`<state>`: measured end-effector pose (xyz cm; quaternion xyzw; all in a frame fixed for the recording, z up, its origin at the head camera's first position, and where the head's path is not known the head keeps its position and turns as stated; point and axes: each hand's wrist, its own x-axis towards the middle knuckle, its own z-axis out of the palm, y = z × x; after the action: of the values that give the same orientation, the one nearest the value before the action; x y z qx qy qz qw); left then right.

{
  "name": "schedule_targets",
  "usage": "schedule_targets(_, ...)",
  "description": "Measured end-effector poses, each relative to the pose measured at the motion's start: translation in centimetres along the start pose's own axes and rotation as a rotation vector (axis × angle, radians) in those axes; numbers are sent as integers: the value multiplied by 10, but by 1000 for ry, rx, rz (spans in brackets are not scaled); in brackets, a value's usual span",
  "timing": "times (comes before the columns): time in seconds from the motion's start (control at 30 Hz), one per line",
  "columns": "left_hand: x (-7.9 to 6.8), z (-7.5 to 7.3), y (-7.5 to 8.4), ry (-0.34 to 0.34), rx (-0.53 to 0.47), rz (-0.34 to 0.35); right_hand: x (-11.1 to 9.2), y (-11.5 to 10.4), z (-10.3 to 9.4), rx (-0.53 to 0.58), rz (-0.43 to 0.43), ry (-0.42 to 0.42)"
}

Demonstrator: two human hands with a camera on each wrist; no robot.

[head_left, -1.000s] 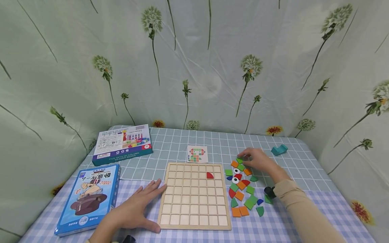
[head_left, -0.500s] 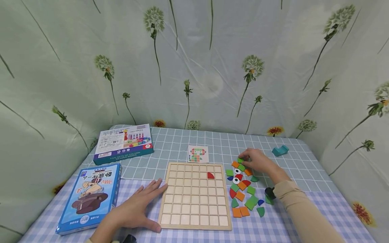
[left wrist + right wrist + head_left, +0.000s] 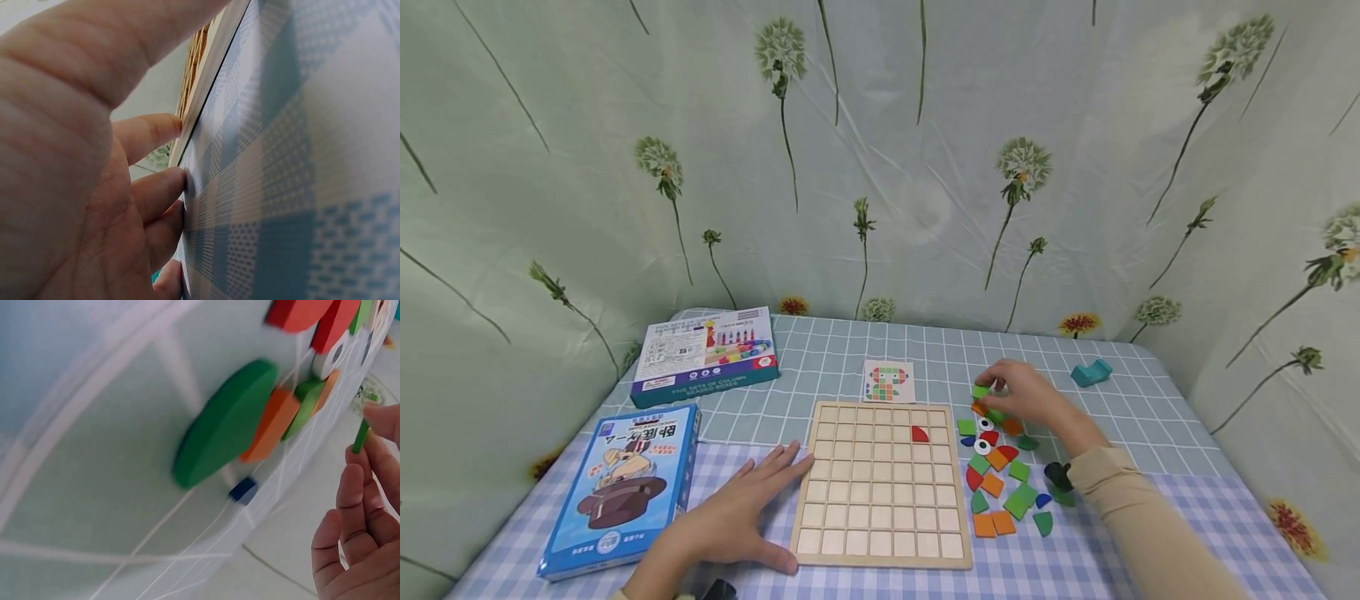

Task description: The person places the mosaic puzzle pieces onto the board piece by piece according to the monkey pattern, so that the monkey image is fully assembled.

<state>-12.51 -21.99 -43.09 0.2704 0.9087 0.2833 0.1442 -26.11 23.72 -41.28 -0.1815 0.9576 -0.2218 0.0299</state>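
My right hand (image 3: 1026, 396) pinches a green tile (image 3: 362, 434) between thumb and fingers, above the far end of the scattered tiles; the right wrist view shows it lifted off the cloth. My left hand (image 3: 741, 508) lies spread on the checked cloth, its index finger and thumb at the left edge of the wooden grid board (image 3: 880, 560). One red quarter-circle tile (image 3: 920, 434) sits in a cell near the board's upper right. Behind the board lies a pattern card (image 3: 889, 381) with a figure in coloured shapes.
Loose tiles in green, orange, red and blue, such as an orange square (image 3: 992, 484), lie right of the board, with round white eye tiles (image 3: 982, 447) among them. A blue game box (image 3: 617, 492) and a bead-set box (image 3: 703, 357) lie left. A teal holder (image 3: 1091, 372) stands far right.
My right hand has shifted slightly left with the green tile, lifting it from its spot among the far tiles. My left hand and the board stay put.
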Motion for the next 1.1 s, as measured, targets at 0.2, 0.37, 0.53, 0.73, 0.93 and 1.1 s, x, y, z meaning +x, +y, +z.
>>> schedule_targets(0.2, 1, 1, -4, -1, -14, -12, 3, -14, 6, 17, -41, 8)
schedule_targets(0.37, 2, 2, -6, 2, -12, -12, 3, -27, 11, 24, -80, 11)
schedule_targets(0.53, 1, 2, -6, 2, -13, -11, 4, -38, 16, 39, -121, -10)
schedule_targets(0.73, 1, 2, -5, -2, -18, -26, 7, -51, 25, 80, -169, -49)
schedule_targets(0.93, 1, 1, -4, -4, -20, -33, 9, -64, 35, 108, -219, -86)
schedule_targets(1.1, 1, 1, -5, -6, -14, -33, 12, -73, 42, 114, -257, -116)
